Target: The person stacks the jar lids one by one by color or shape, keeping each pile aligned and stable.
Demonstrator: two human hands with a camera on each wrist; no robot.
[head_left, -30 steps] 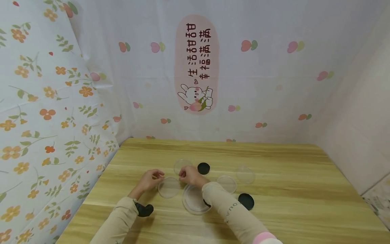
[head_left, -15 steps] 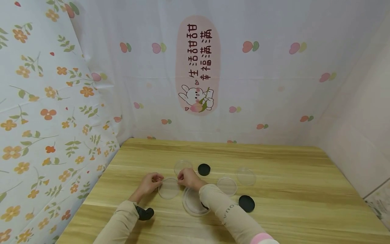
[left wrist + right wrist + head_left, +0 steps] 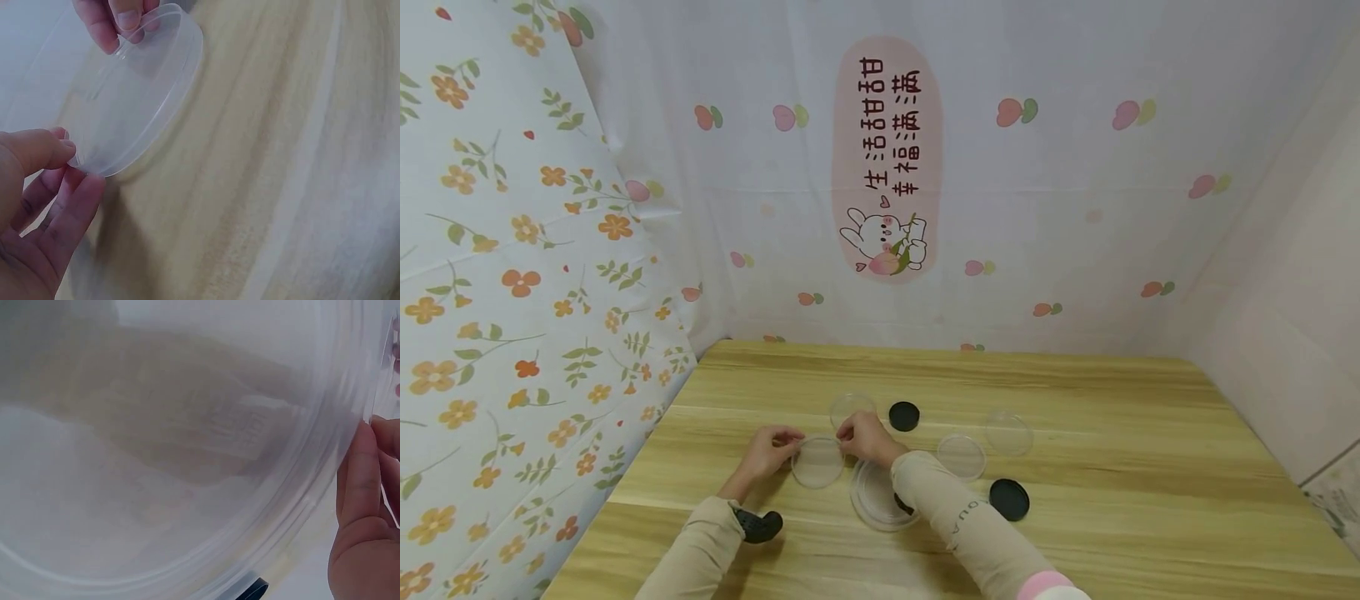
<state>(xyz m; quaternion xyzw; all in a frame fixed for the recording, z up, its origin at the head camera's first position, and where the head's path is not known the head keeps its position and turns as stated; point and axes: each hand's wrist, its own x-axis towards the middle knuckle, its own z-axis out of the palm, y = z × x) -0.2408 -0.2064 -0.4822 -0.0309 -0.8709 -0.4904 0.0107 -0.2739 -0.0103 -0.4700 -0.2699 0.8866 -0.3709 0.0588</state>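
A clear round plastic lid (image 3: 817, 463) with a low rim is held between both hands at the left middle of the table. My left hand (image 3: 767, 450) pinches its left edge between thumb and fingers. On the opposite edge, the fingers of my right hand (image 3: 863, 437) pinch the rim. The left wrist view shows the lid (image 3: 134, 94) tilted, close over the wood. Just below my right hand sits a wider clear round container (image 3: 880, 504), partly hidden by the sleeve; its ridged wall (image 3: 312, 475) fills much of the right wrist view.
Behind the right hand lie a clear disc (image 3: 850, 405) and a black round lid (image 3: 904, 416). To the right are two more clear discs, one nearer (image 3: 961, 457) and one farther (image 3: 1008, 434). A second black lid (image 3: 1009, 500) lies beside the right sleeve.
Both hands have closed in slightly on the clear lid, the left fingers now at its edge. The other lids and the container stay in place.
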